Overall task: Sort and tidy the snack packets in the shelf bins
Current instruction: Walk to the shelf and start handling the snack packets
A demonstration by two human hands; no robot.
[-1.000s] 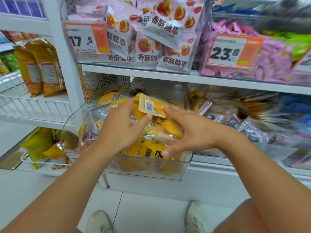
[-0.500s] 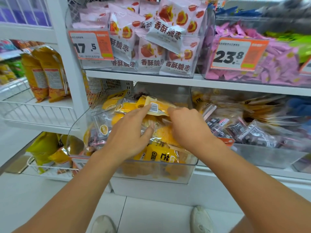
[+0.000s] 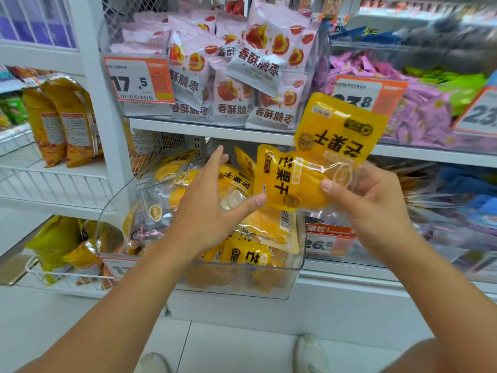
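Two light, crinkly, slippery packets point(image 3: 317, 168) are pinched in the right hand point(image 3: 376, 208), best held by sealed edges; left hand point(image 3: 207, 208) is open above the bin point(image 3: 242, 281)

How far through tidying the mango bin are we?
Early. Done: nothing clearly; the pink packets above sit jumbled. In hand: the right hand holds two yellow mango packets above the clear bin; the left hand is open beside them. Left: the packets in the bin lie mixed at all angles.
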